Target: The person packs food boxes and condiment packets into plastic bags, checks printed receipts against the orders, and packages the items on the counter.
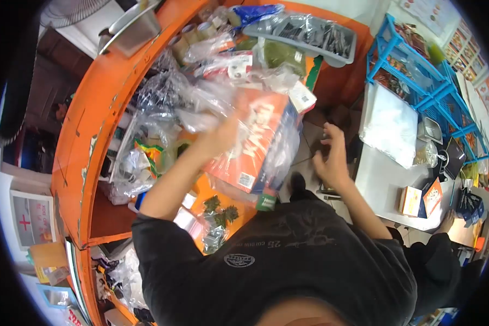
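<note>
An orange box (252,136) with white lettering and a dark blue side sits tilted in front of me, with clear plastic (281,155) around it. My left hand (223,135) is at the box's left side, closed on the clear plastic bag; motion smears its fingers. Right of the box, my right hand (331,160) hovers with bent fingers apart, holding nothing. A small green packet (266,201) shows at the box's lower corner. Behind lie crumpled clear bags (168,92) and a red-and-white package (228,65).
A grey tray (304,35) of wrapped dark items stands at the back of the orange counter (87,141). To the right, a white table (380,185) bears a plastic-covered stack (388,125), small boxes (421,200) and a blue rack (413,81). Another person's hand (446,221) appears at its edge.
</note>
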### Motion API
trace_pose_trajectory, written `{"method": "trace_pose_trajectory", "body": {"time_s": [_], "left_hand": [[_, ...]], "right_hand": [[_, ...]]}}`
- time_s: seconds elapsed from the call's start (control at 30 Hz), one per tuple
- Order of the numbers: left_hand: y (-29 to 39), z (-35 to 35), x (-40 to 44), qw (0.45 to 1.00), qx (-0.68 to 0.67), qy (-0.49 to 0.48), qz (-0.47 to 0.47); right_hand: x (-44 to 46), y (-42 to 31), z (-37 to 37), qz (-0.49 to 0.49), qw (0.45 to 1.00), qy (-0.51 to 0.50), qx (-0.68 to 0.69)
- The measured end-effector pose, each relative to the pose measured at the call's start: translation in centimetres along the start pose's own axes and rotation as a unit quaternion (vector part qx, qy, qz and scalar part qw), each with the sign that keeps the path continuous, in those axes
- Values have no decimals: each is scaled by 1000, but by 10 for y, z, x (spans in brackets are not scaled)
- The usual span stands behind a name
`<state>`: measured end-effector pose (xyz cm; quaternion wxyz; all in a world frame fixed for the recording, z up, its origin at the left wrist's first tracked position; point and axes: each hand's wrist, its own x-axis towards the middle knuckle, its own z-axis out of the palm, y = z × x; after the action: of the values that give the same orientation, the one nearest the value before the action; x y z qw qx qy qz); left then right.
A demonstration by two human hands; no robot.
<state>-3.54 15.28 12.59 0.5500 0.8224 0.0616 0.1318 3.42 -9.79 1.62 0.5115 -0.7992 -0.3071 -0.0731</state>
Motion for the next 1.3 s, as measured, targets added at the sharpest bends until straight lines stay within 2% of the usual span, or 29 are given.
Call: {"method": "trace_pose_trajectory", "body": {"time_s": [0.03,0.1,0.13,0.17,0.2,0.27,0.3,0.33,0.37,0.43,0.47,0.5,0.53,0.57,0.63,0.67,0.73,0.77,0.8,0.83,0.87,0.93,0.97,1.03,1.07,1.13,1.17,1.27,1.3], "left_hand": [[27,-11,7,999,29,26,18],[77,-23,23,996,27,64,48],[90,-23,27,992,5,125,25],[101,-17,30,984,-23,176,3],[125,-6,25,961,-175,190,-95],[151,2,17,955,-234,140,-113],[137,-13,24,970,-169,141,-99],[136,-3,22,969,-166,168,-75],[136,4,19,965,-163,198,-53],[137,9,10,990,49,118,53],[138,9,4,980,153,76,105],[139,8,-2,954,253,35,156],[140,6,-9,913,350,-4,207],[140,3,-14,859,441,-41,256],[128,6,-17,826,494,-47,269],[107,13,-14,856,461,-22,233],[38,7,-22,822,540,38,179],[10,9,-32,878,452,130,93],[-19,12,-43,912,337,233,26],[-29,27,-53,944,186,272,-28],[-39,42,-64,942,28,327,-67],[-47,53,-74,960,141,240,-15],[-46,57,-75,961,203,185,-6],[-27,57,-72,934,347,18,-83],[-36,54,-72,935,347,1,-71],[-64,40,-79,937,346,-33,-48],[-66,40,-77,934,356,-12,20],[-32,37,-62,858,505,-73,54],[-35,35,-62,844,528,-68,57]], "right_hand": [[0,-12,1,-78,994,54,-56],[9,-32,7,-85,991,71,76],[13,-37,10,-15,965,31,259],[18,-38,11,51,902,-6,430],[22,-34,12,110,804,-39,584],[28,-16,18,190,516,-104,828],[19,22,57,164,678,-30,716],[11,37,64,119,767,3,630],[4,50,70,85,843,44,530],[-6,-2,10,-11,900,32,435],[-5,-7,-13,25,825,-48,563],[-4,-1,-33,115,638,-152,746],[-4,4,-47,177,521,-213,808],[-4,15,-56,222,512,-251,791],[-1,44,-67,269,654,-324,629],[1,59,-71,288,711,-355,534],[8,85,-83,314,796,-400,327],[17,104,-109,92,965,-226,93],[31,131,-136,105,989,-95,45],[50,175,-165,158,975,-31,-152],[58,200,-219,183,964,101,-161],[67,249,-324,196,897,312,-245],[70,263,-362,215,855,342,-325],[67,330,-420,345,804,253,-413],[63,370,-437,397,778,221,-435],[52,449,-453,376,773,83,-505],[48,477,-455,362,763,13,-534],[37,516,-446,357,781,-1,-512],[43,475,-437,363,787,40,-498]]}}
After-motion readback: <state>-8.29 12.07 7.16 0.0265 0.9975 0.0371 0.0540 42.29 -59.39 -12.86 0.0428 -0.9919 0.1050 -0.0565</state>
